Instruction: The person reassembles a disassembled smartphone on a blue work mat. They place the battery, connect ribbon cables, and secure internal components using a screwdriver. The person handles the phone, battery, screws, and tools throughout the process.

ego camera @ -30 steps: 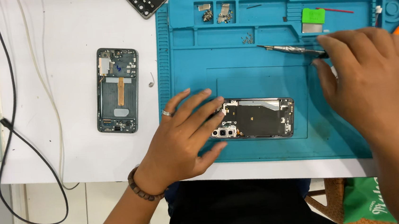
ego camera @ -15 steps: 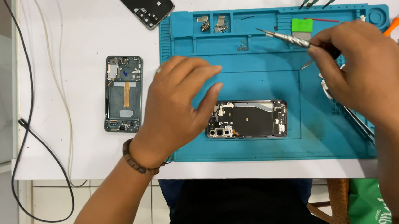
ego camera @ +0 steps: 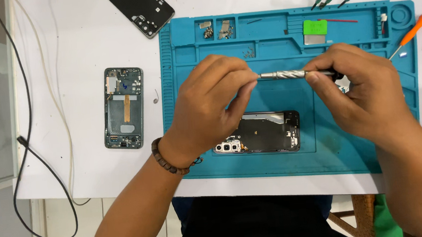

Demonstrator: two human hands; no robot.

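Knurled metal screwdriver (ego camera: 288, 74) held level above the rubbery blue mat (ego camera: 293, 147), right hand (ego camera: 359, 94) fingers clamping its 3 o'clock end, left hand (ego camera: 215, 103) fingers pinching the tip.

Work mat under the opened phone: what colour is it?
The work mat is teal blue all over, seen best in the head view, the only view here.

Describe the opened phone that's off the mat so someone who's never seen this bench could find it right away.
Start at the blue work mat on the white table. Just off its left edge lies the open phone frame, upright and alone. Unlike the darker phone body on the mat, it is greenish with an orange strip down its middle.
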